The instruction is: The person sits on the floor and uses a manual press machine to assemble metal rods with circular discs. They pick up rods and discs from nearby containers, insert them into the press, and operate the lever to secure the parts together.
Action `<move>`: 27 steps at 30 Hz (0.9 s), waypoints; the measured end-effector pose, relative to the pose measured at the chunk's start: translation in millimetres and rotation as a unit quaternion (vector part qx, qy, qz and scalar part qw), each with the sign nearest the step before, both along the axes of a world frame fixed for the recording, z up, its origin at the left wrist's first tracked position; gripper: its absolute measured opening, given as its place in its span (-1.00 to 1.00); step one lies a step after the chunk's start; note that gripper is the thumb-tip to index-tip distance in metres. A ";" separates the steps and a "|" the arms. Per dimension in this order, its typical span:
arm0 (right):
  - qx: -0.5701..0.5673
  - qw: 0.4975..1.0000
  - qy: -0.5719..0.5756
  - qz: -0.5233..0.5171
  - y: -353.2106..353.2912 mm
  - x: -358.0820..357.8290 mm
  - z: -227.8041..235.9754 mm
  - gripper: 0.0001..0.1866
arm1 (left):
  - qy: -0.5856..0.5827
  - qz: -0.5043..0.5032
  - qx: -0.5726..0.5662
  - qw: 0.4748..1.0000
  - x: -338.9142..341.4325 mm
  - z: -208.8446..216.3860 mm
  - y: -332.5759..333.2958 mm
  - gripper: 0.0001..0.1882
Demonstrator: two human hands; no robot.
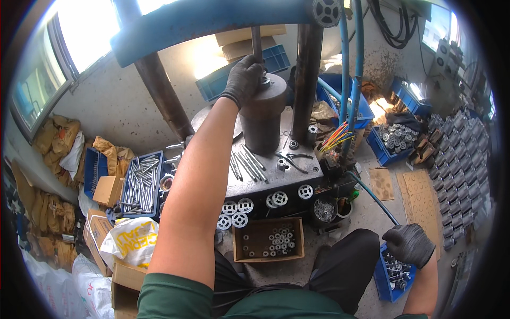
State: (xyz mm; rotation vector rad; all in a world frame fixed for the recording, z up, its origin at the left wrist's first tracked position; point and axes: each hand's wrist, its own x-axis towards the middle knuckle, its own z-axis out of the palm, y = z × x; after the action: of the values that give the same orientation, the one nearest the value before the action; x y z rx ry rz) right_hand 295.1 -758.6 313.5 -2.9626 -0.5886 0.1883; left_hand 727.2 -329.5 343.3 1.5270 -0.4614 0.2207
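My left hand, in a dark grey glove, reaches far forward to the top of a thick dark metal cylinder under the press. Its fingers are curled beside a small metal ring on the cylinder's top; what they pinch is mostly hidden. At the lower right, my gloved right hand is wrapped round the near end of a long lever. Several metal rods lie on the press bed in front of the cylinder, with pliers to their right.
Round slotted discs sit along the bed's front edge. Below stands a cardboard box holding small rings. A blue bin of rods is at left; a blue bin of parts stands by my right hand. Press columns rise behind.
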 end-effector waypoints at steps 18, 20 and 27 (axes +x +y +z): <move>0.084 0.988 -0.098 -0.089 18.2 10.1 15.3 -0.85 | -0.014 0.023 0.027 0.999 4.6 -3.2 2.3 -0.68; 0.111 0.976 -0.163 -0.093 18.7 20.5 23.4 -0.83 | -0.013 0.038 0.045 0.998 4.1 -3.0 -2.9 -0.66; 0.176 0.872 -0.454 -0.047 19.3 149.0 66.9 -0.89 | -0.041 0.091 0.126 0.987 3.5 -1.3 3.0 -0.63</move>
State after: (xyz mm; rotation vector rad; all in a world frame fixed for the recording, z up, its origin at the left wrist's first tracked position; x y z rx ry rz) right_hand 444.1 -739.4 380.4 -2.5467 -0.4649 -1.2329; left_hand 730.7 -326.5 342.1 1.8149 -0.4261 0.3794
